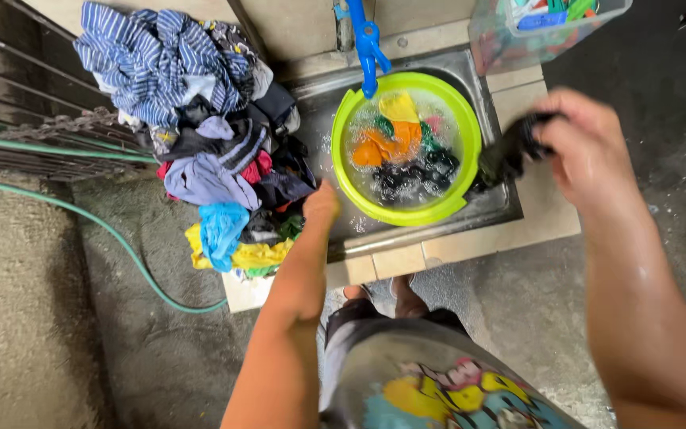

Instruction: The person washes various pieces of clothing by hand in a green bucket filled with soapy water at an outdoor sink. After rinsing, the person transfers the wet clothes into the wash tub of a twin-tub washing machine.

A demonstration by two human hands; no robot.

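Dark wet cloth (510,155) hangs clenched in my right hand (589,147) over the sink's right edge beside the green basin (343,119), so I wring firmly there while my left hand (321,202), fingers unclear, steadies me at the sink's front-left corner.

One green basin (343,119), one blue tap (368,40), one green hose (113,238), one clear bin (502,40), two hands (585,147).

The right hand (589,147) is motion-blurred, so its grip on the dark wet cloth (510,155) cannot be made out. The left hand (321,200) shows fingers hidden. The top edge cuts the clear box of pegs (518,36).
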